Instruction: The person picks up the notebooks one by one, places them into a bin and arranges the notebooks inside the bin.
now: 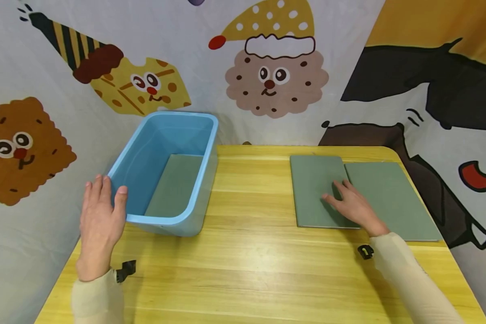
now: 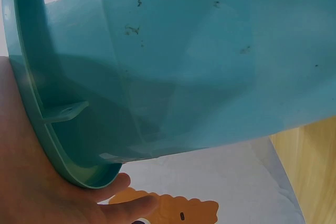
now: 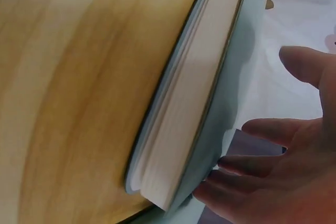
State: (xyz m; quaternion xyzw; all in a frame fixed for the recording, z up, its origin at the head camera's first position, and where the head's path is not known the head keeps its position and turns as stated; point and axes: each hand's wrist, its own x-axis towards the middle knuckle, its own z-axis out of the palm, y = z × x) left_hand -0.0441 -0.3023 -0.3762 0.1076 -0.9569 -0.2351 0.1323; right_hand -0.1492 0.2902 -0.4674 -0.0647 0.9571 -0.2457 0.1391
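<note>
A light blue plastic bin (image 1: 202, 189) stands at the back left of the table, with a grey-green hardcover book (image 1: 174, 189) lying flat on its bottom. My left hand (image 1: 101, 220) rests against the bin's near left rim, fingers straight; the left wrist view shows the palm side along the bin's lip (image 2: 31, 93). On the right, two similar books lie side by side, a left book (image 1: 313, 189) and a right book (image 1: 393, 202). Over the seam between them is my right hand (image 1: 354, 204), fingers spread. In the right wrist view its fingertips are close to a book (image 3: 194, 93) whose pale page edges show; contact is unclear.
Everything stands on a yellow wood-grain table (image 1: 247, 261). Behind it hangs a white cloth (image 1: 202, 85) printed with cartoon figures. Small black pieces sit near each wrist.
</note>
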